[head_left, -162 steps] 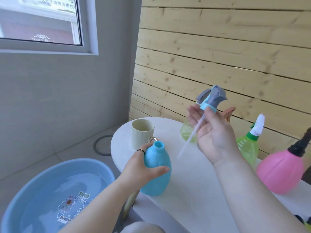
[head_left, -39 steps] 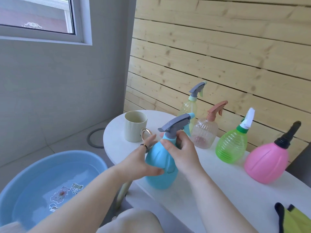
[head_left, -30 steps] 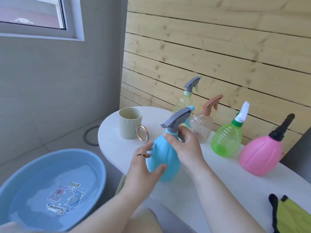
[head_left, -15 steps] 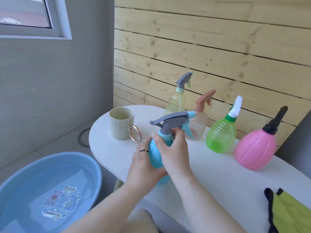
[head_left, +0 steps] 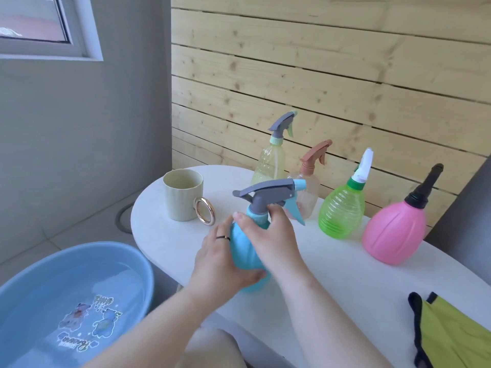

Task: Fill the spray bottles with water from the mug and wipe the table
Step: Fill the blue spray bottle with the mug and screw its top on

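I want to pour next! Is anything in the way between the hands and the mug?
Nothing visible is. Only bare table lies between the left hand and the mug. But both hands are busy: the left hand grips the blue spray bottle by its body, the right hand by its neck.

Your blue bottle (head_left: 243,251): sky-blue body, grey trigger head, pale blue nozzle and lever.
Mug (head_left: 182,200): pale cream-green with faint vertical ribs; gold ring handle.
Tall bottle (head_left: 269,166): clear yellow, mint collar, grey head.
Round clear bottle (head_left: 309,197): colourless with a pinkish tint, terracotta head.
Green bottle (head_left: 341,213): clear lime, ribbed in horizontal rings; green collar, white nozzle.
Pink bottle (head_left: 393,235): solid pink with vertical grooves, black top.
Table (head_left: 345,282): plain white.
Basin (head_left: 79,253): light blue; you can see cartoon bears and lettering printed on its bottom.
Cloth (head_left: 457,333): lime yellow, black edging.
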Tool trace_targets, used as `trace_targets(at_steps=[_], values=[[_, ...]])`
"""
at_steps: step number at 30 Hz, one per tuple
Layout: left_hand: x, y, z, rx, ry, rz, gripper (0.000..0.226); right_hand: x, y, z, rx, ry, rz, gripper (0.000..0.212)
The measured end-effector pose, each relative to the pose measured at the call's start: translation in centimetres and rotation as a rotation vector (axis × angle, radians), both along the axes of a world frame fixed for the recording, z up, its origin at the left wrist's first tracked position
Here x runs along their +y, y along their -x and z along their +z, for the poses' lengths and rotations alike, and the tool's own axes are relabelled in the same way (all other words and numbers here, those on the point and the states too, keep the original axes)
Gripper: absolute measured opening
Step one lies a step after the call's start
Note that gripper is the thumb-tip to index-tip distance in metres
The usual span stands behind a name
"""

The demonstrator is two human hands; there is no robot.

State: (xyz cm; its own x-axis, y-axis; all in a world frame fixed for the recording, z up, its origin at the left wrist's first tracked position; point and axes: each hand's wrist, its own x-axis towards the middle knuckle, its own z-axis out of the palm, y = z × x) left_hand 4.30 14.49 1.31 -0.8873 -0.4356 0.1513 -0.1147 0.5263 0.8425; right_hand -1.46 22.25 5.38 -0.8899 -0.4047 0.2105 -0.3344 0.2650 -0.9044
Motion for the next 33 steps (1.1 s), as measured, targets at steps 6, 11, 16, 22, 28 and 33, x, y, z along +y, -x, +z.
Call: trace_targets(at_steps=[6,11,16,22,28,33], values=[[-2.3,0.7,0.7,-0.133,-0.121,-0.214,0.088,1.5,2.6,1.6,-0.241,-0.043,0.475,0.024],[1.3,0.7,-1.0,0.105,-0.157,0.06,0.087,-1.4,0.7,-1.3,-0.044,0.056,-0.113,0.03],[0.7,0.9,-1.3,0.065,-0.111,0.027,0.092,-0.9,-0.1,-2.1,0.172,-0.033,-0.047,0.066],[-0.1,0.9,-0.8,0.048,-0.18,-0.044,0.091,1.6,0.3,-3.3,0.122,-0.002,0.19,0.07],[-3.8,1.0,0.8,-0.166,-0.144,-0.334,0.092,4.1,3.9,-2.2,-0.208,0.018,0.532,0.083],[-5.5,1.4,1.6,-0.333,-0.111,-0.46,0.091,2.8,5.9,2.0,-0.28,-0.073,0.702,0.045]])
